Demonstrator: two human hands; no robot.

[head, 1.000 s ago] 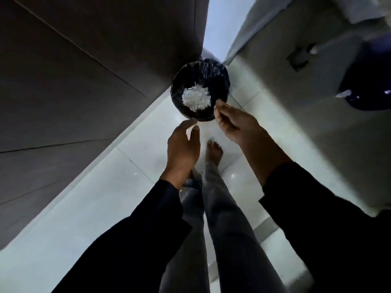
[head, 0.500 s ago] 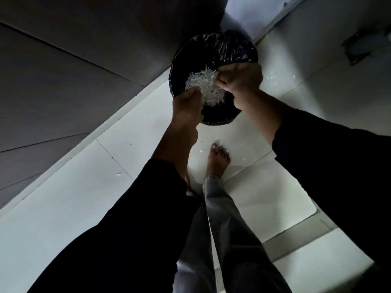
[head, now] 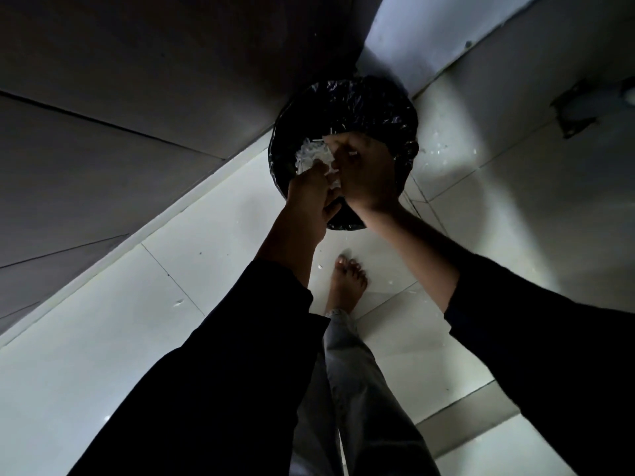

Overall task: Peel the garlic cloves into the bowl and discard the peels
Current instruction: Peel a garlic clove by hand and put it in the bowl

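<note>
Pale tiled floor (head: 343, 245), dimly lit, with dark panelled cabinet fronts (head: 120, 80) rising along the left side. Black-lined bin (head: 364, 101) standing on the floor at the foot of those panels, where a lighter wall (head: 405, 32) meets them. White garlic peels (head: 311, 157) heaped inside the bin's liner, showing between and just beyond the two hands. Left hand (head: 307, 197) reaching over the near rim of the bin, fingers curled down into the pile of peels. Right hand (head: 364, 170) over the middle of the bin, fingers bent inward and closed against the same clump, a few thin white slivers sticking out past the knuckles. Both hands pressed close together, side by side, touching or nearly so, each gripping peels. Dark long sleeves (head: 240, 355) on both arms, pushed back from the wrists. Scattered white peel flakes (head: 443, 153) on the tiles right of the bin, with a few more beside the bare foot (head: 347, 283) planted just short of it. Grey trouser leg (head: 357, 389) below the foot. Dark fitting (head: 577, 108) low on the wall at far right, too dim to identify.
</note>
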